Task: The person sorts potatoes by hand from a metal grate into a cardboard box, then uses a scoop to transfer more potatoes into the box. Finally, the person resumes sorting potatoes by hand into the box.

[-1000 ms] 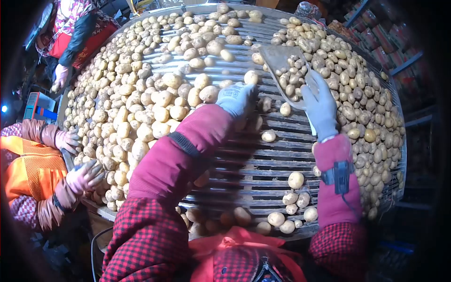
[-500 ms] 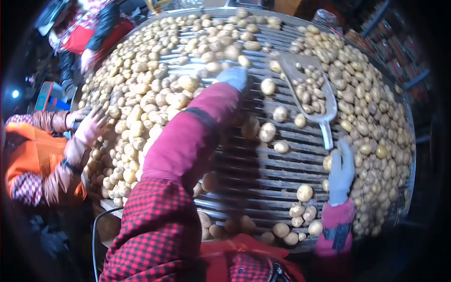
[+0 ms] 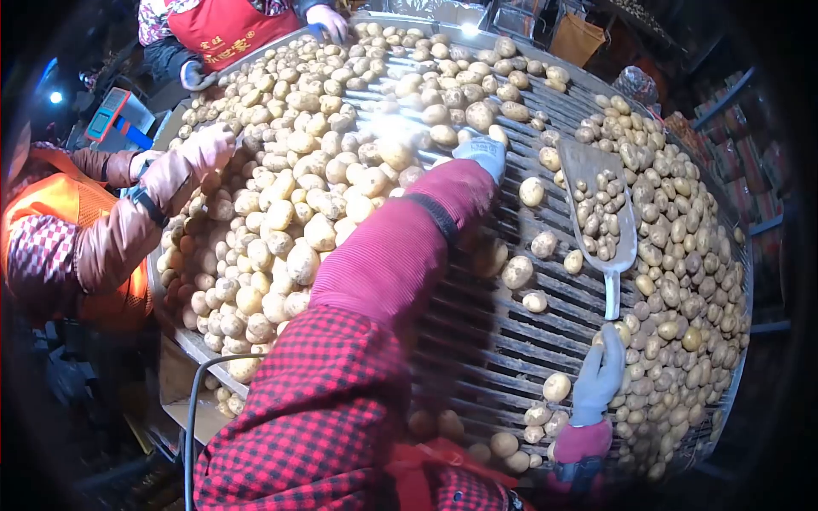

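Note:
My left hand (image 3: 482, 156), in a pale grey glove, reaches across the slatted sorting table. It rests among potatoes near the far middle, and a potato (image 3: 498, 134) sits right by it. Its fingers are largely hidden, so their grip does not show. My right hand (image 3: 599, 379), gloved in grey, lies over the slats at the right with its fingers stretched forward. A potato (image 3: 625, 332) lies beside its fingertips. Just beyond them is the handle of a metal scoop (image 3: 613, 294) that holds several small potatoes (image 3: 599, 213).
A dense heap of potatoes (image 3: 281, 213) covers the left side, and another heap (image 3: 673, 247) lines the right. Bare slats (image 3: 520, 358) run between them. A person in an orange vest (image 3: 81, 204) stands left, another in a red apron (image 3: 226, 38) at the far edge.
The view has swung, so the table appears lower and further right. My left hand stays among the far potatoes. The orange-vested person's hands have moved further over the heap.

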`<state>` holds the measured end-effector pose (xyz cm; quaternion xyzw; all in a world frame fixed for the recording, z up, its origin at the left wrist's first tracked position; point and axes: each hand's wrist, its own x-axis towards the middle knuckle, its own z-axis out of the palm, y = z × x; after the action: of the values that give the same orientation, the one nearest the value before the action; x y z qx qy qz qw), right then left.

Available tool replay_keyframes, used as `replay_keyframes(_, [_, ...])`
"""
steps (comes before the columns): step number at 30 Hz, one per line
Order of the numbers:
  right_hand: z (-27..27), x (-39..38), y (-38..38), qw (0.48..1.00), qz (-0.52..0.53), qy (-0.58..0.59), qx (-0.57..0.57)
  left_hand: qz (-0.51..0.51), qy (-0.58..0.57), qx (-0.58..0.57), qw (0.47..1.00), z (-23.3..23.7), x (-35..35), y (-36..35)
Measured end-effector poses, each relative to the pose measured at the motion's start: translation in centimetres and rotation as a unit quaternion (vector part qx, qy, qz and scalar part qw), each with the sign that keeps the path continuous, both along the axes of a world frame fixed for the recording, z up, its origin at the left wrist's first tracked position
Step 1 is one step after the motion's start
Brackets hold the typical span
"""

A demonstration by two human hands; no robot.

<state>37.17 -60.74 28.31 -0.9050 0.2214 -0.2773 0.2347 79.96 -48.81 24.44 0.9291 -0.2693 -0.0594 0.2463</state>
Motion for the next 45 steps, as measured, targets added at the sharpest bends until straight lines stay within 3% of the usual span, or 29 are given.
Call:
replay_keyframes(1, [0.0, 0.0, 0.2, 1.0, 0.019, 0.015, -0.015, 0.016, -0.039, 0.018, 0.999, 0.6, -0.8, 0.1])
replay_keyframes(5, [0.3, 0.8, 1.0, 0.996, 0.07, 0.027, -0.057, 0.027, 0.081, 0.014, 0.996, 1.8, -0.4, -0.3])
replay_keyframes(8, [0.6, 1.3, 2.0, 0.996, 0.075, 0.022, -0.036, -0.002, 0.045, 0.077, 0.996, -0.5, 0.6, -1.5])
replay_keyframes(11, [0.8, 1.4, 2.3, 0.997, 0.063, 0.003, -0.047, 0.043, -0.071, -0.016, 0.996, -0.5, -0.9, 0.4])
replay_keyframes(12, [0.9, 1.3, 2.3, 0.997, 0.063, 0.004, -0.053, 0.046, 0.002, -0.001, 0.999, 0.3, -0.6, 0.7])
replay_keyframes(15, [1.1, 1.5, 2.4, 0.997, 0.06, 0.013, -0.049, 0.03, 0.115, -0.145, 0.982, 5.5, -2.9, 1.4])
replay_keyframes(17, [0.4, 1.4, 2.1, 0.998, 0.053, 0.011, -0.033, 0.011, 0.111, -0.307, 0.945, 8.2, -5.5, -0.7])
replay_keyframes(18, [0.2, 1.3, 2.0, 0.998, 0.051, 0.012, -0.026, -0.064, 0.045, -0.385, 0.92, 8.0, -6.6, -2.2])
replay_keyframes(21, [0.1, 1.1, 2.2, 0.998, 0.054, 0.027, 0.015, -0.186, -0.075, -0.333, 0.921, 10.6, -12.5, -3.3])
replay_keyframes(24, [-1.0, 1.4, 3.1, 0.991, 0.04, 0.086, 0.099, -0.301, -0.186, -0.305, 0.884, 9.2, -20.7, 2.3])
replay_keyframes(26, [-0.8, 3.0, 4.3, 0.987, 0.061, 0.106, 0.103, -0.339, -0.179, -0.236, 0.893, 7.5, -23.5, 7.6])
replay_keyframes(28, [0.5, 6.7, 6.3, 0.988, 0.118, 0.088, 0.041, -0.336, -0.196, -0.161, 0.907, 6.9, -24.7, 13.3])
replay_keyframes(30, [1.3, 11.2, 8.3, 0.985, 0.105, 0.057, 0.124, -0.303, -0.191, -0.125, 0.925, 6.2, -25.9, 18.5])
replay_keyframes(32, [-3.7, 15.2, 8.3, 0.994, 0.08, 0.033, 0.067, -0.282, -0.188, -0.05, 0.94, 6.3, -28.0, 23.4])
replay_keyframes(36, [-1.0, 20.2, 15.9, 0.982, 0.158, -0.014, 0.104, -0.293, -0.187, 0.003, 0.937, 3.6, -31.0, 28.9])
replay_keyframes(38, [-2.5, 22.3, 19.8, 0.977, 0.202, -0.069, -0.026, -0.279, -0.131, -0.026, 0.951, 3.5, -29.8, 29.8])
replay_keyframes(40, [-3.6, 25.5, 22.8, 0.96, 0.198, -0.144, -0.133, -0.251, -0.173, 0.062, 0.95, 3.4, -27.5, 30.2])
replay_keyframes(42, [-2.4, 27.7, 24.9, 0.953, 0.221, -0.153, -0.14, -0.223, -0.188, 0.031, 0.956, 3.5, -25.3, 31.2])
replay_keyframes(44, [-0.6, 29.4, 27.9, 0.946, 0.317, -0.064, 0.0, -0.191, -0.159, 0.054, 0.967, 3.2, -24.6, 31.8])
replay_keyframes(45, [-0.3, 29.5, 28.8, 0.943, 0.326, -0.059, -0.017, -0.192, -0.14, 0.071, 0.969, 3.2, -24.2, 32.1])
